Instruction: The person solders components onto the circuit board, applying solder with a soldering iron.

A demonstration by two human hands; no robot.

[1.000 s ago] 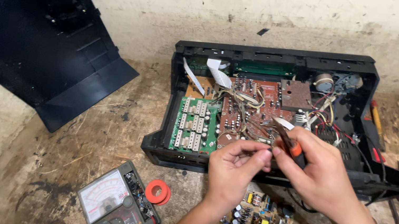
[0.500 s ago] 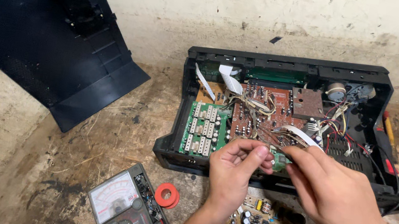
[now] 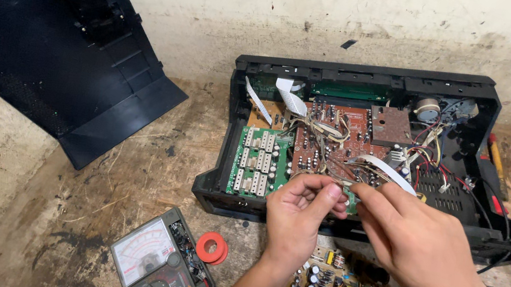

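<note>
Stained wooden bench (image 3: 128, 171) met a grimy plaster wall (image 3: 221, 15). Left hand (image 3: 295, 215) and right hand (image 3: 414, 240) both pinched a small green board (image 3: 350, 199) at the open black chassis's (image 3: 361, 78) front edge. Versus earlier, the view had shifted left and the red-handled tool had gone from the right hand.
</note>
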